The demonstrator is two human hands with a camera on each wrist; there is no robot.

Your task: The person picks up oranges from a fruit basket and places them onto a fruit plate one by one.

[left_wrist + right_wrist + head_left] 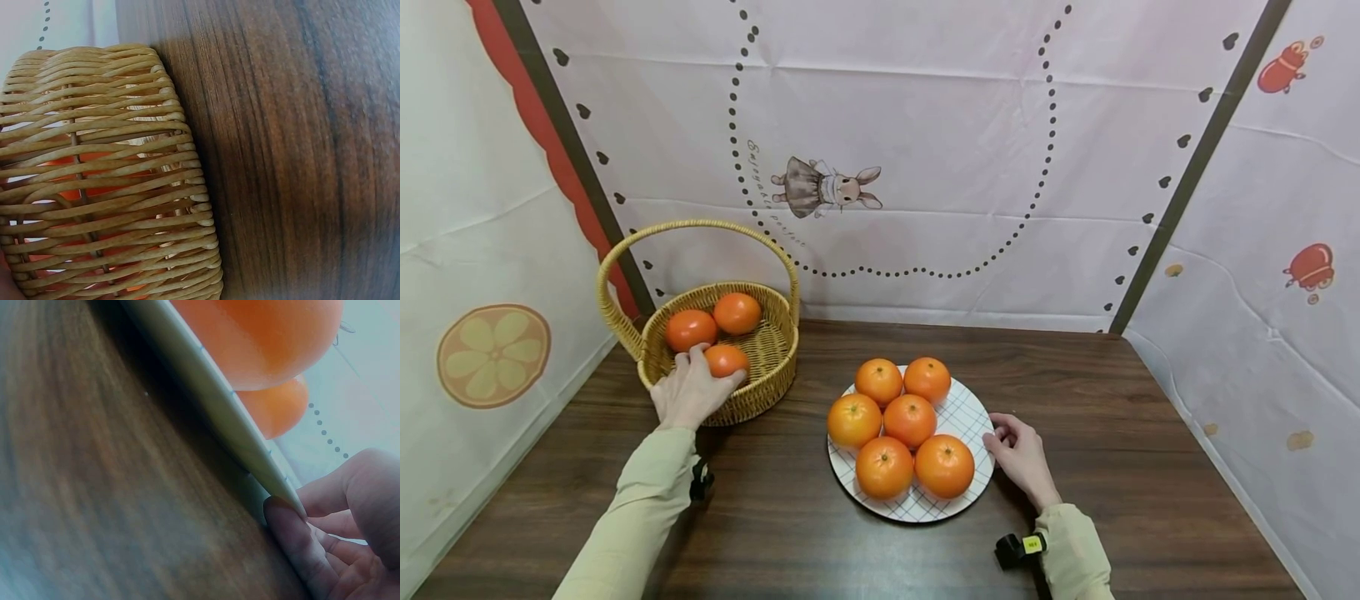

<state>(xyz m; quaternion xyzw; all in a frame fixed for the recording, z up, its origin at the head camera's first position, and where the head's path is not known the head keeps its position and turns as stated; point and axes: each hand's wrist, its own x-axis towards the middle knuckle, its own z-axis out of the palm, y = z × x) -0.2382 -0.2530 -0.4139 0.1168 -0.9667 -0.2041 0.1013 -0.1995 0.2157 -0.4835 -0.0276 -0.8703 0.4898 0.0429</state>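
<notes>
At the left, my left hand (694, 390) reaches over the near rim of a wicker basket (758, 402) and holds an orange (727, 360) between thumb and fingers. Two redder oranges, one at the left (691, 330) and one behind (737, 313), lie beside it in the basket. In the left wrist view the woven wall (106, 169) hides most of the fruit. My right hand (1021, 454) pinches the right rim of a round checked plate (966, 412). Its thumb (294, 534) lies under the rim in the right wrist view. Several oranges (910, 421) sit on the plate.
The basket's tall arched handle (700, 223) rises over its opening. A dark wooden table (790, 542) carries basket and plate. Behind stands a printed cloth backdrop (925, 108), with further cloth sides (1262, 333) at left and right.
</notes>
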